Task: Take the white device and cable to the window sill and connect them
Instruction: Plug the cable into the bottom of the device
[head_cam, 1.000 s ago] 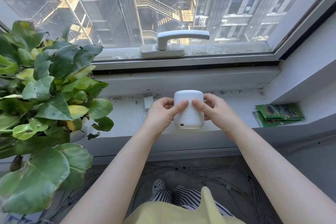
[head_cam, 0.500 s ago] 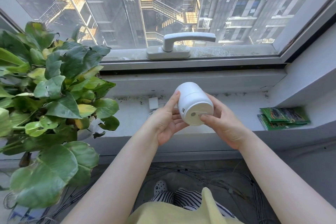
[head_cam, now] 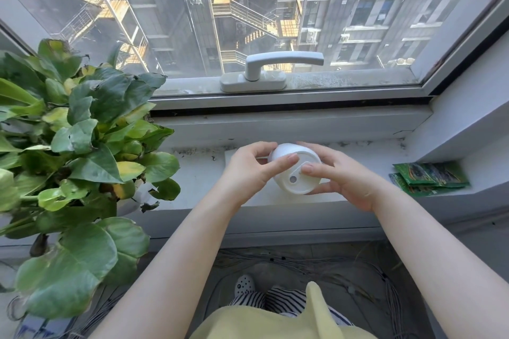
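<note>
Since a second ago I have tipped the white device (head_cam: 294, 170) from upright to base-toward-me; my left hand (head_cam: 249, 170) and right hand (head_cam: 340, 179) both close on it, held just over the window sill (head_cam: 198, 173), so I judge I am hunting for the port before plugging in. Device: smooth matte plastic cylinder, rounded edges, flat round base with a small recessed hole. The cable is hidden behind my left hand; a white adapter corner (head_cam: 230, 153) shows on the dusty, speckled sill.
</note>
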The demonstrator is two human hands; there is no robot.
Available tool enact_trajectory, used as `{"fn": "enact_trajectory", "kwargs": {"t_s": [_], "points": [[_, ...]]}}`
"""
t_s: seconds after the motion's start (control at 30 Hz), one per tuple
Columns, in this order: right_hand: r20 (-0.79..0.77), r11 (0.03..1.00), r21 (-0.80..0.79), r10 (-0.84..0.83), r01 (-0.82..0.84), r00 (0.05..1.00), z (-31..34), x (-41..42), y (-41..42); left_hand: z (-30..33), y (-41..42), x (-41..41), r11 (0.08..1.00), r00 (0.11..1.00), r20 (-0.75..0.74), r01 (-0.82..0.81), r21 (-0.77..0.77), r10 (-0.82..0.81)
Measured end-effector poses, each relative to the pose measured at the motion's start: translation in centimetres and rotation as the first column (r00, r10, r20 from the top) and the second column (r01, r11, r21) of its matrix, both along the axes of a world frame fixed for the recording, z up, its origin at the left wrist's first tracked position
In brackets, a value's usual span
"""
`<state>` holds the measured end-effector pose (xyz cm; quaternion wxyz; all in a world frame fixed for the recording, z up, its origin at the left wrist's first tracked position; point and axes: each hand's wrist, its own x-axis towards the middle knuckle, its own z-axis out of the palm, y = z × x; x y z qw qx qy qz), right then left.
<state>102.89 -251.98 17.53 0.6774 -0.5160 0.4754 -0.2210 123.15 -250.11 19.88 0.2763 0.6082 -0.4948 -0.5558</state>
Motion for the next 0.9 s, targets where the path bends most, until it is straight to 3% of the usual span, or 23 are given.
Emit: {"fn": "enact_trajectory", "kwargs": {"t_s": [0.13, 0.43, 0.7, 0.9], "points": [[-0.082, 0.998, -0.037, -0.052, 0.049, 0.995, 0.2, 0.5, -0.1, -0.7, -0.3, 0.2, 0.998, 0.999, 0.017, -0.047, 0.036, 0.046], [-0.003, 0.975, 0.006, -0.22, 0.22, 0.975, -0.8, 1.1, -0.2, -1.3, -1.1, 0.1, 0.971, 0.974, -0.076, -0.202, 0.128, 0.212], [-0.031, 0.977, 0.063, -0.204, 0.206, 0.978, -1.2, 1.4, -1.2, -2.6, -2.0, 0.4, 0.967, 0.979, -0.012, -0.197, 0.162, 0.201], [-0.052, 0.972, 0.08, -0.217, 0.221, 0.975, -2.0, 1.7, -1.6, -3.7, -2.5, 0.4, 0.967, 0.971, 0.036, -0.238, 0.095, 0.235]]}}
